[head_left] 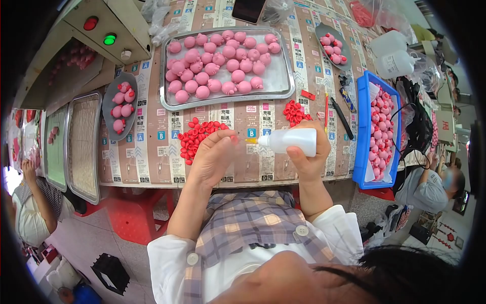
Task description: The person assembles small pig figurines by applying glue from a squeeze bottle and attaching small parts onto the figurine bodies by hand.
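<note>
My right hand [310, 157] is wrapped round a white squeeze bottle [291, 141], tipped on its side. Its thin yellow nozzle [251, 141] points at the fingertips of my left hand [211, 157]. Those fingers are pinched on a small red piece [234, 140], mostly hidden by them. Beside my left hand lies a pile of small red pieces [195, 139]. Red ring-like pieces [294, 112] form another heap just beyond my right hand. Farther back, a metal tray [228, 104] bears many round pink figures [233, 65].
Grey dishes [110, 104] [324, 31] with pink-and-red figures stand left and right. A blue bin [360, 131] full of them is at the right edge, near a black pen-like tool [342, 119]. A machine with lit buttons [109, 39] stands at left. Other people sit at both sides.
</note>
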Motion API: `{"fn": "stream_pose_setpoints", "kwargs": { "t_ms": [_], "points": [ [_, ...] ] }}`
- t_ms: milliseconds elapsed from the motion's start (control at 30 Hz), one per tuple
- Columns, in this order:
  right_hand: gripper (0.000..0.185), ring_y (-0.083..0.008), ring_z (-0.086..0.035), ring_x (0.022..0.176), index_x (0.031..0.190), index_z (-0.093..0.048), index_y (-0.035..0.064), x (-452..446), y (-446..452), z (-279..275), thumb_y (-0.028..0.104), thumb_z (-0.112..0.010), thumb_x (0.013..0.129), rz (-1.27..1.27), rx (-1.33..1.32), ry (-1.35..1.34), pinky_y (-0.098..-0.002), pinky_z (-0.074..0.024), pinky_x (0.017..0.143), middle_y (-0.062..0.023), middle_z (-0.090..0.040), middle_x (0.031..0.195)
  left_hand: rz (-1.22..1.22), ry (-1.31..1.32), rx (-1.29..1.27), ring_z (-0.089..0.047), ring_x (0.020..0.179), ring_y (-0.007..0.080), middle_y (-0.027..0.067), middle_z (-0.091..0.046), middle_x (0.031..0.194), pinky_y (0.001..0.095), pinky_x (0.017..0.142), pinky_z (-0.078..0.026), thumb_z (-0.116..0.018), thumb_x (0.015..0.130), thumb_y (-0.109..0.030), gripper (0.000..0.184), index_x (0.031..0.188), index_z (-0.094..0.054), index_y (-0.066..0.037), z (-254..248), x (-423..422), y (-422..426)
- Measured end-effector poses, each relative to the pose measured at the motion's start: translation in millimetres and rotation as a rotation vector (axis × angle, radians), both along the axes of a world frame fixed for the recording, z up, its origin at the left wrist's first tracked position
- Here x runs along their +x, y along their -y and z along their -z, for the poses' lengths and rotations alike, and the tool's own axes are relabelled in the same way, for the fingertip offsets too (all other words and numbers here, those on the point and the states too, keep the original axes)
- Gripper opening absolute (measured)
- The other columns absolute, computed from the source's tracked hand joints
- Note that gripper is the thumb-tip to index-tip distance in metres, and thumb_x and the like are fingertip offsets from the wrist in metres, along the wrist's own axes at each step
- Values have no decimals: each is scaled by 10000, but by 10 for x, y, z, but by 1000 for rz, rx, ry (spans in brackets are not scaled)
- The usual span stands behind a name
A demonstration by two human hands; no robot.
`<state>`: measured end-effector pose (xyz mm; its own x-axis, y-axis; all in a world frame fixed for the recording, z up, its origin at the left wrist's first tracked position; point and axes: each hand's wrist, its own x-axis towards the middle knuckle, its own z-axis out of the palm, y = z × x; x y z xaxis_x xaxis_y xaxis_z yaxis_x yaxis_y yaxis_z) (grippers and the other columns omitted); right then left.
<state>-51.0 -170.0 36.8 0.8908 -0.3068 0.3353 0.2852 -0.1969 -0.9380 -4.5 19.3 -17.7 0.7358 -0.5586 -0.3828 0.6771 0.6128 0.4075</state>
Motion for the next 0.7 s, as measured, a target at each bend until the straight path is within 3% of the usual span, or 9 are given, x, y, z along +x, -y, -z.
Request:
{"fn": "stream_pose_setpoints", "kwargs": {
  "t_ms": [467, 567, 667, 700],
  "points": [
    [333, -84, -513, 633, 840, -518, 13, 40, -16, -16, 190, -723, 647, -27, -144, 14, -219, -406, 547, -32, -547, 722, 3, -21, -76, -590, 751, 135, 91, -567, 905, 239, 660, -521, -536, 808, -89, 157, 948, -522, -17, -17, 2, 16],
    [335, -96, -516, 628, 868, -507, 13, 23, 34, -1, 200, -704, 671, 15, -88, 27, -218, -409, 547, -35, -545, 747, -1, -36, -77, -588, 750, 138, 93, -567, 906, 238, 661, -521, -535, 809, -88, 155, 947, -522, -19, 19, -3, 18],
    [348, -104, -522, 645, 905, -489, 10, 103, 207, 127, 207, -682, 693, 219, 77, 120, -217, -417, 562, -46, -544, 791, -8, -50, -75, -583, 755, 148, 95, -565, 906, 237, 660, -521, -532, 811, -87, 158, 957, -525, -26, 34, 4, 8],
    [330, -121, -534, 714, 940, -470, 9, 134, 238, 22, 187, -646, 725, 176, 272, 51, -229, -431, 591, -63, -544, 832, -14, -54, -77, -581, 757, 152, 96, -564, 906, 236, 659, -522, -530, 812, -85, 159, 961, -526, -29, 31, 5, -3]
  ]
}}
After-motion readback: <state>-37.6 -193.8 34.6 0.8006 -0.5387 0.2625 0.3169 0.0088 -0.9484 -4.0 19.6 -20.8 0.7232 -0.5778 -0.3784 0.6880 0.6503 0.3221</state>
